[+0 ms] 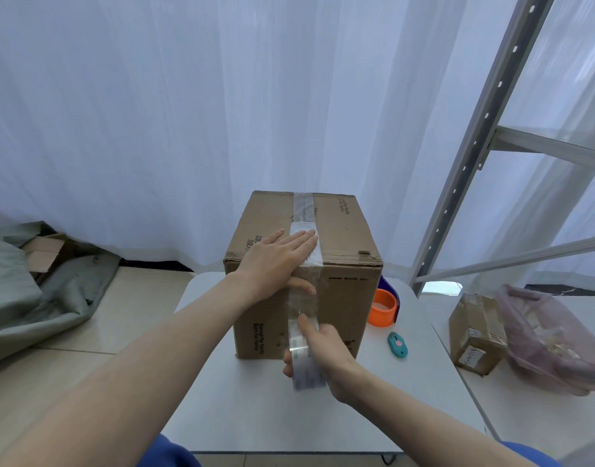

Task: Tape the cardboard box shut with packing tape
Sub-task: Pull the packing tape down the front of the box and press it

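Note:
A brown cardboard box [346, 230] stands with its flaps closed on a small white table [249, 409]. A strip of clear packing tape [303, 210] runs along the top seam and hangs down the near side. My left hand [276, 261] lies flat on the box top near the front edge, fingers spread over the tape, thumb on the front face. My right hand [319, 348] pinches the loose lower end of the tape in front of the box, pulled away from the front face. An orange tape dispenser [383, 308] sits just right of the box.
A teal box cutter [398, 345] lies on the table right of the box. A smaller taped box [476, 332] and a pink plastic bag [555, 338] rest on a neighbouring surface at right. A metal shelf frame [471, 153] rises behind. Grey-green cloth [37, 291] lies on the floor at left.

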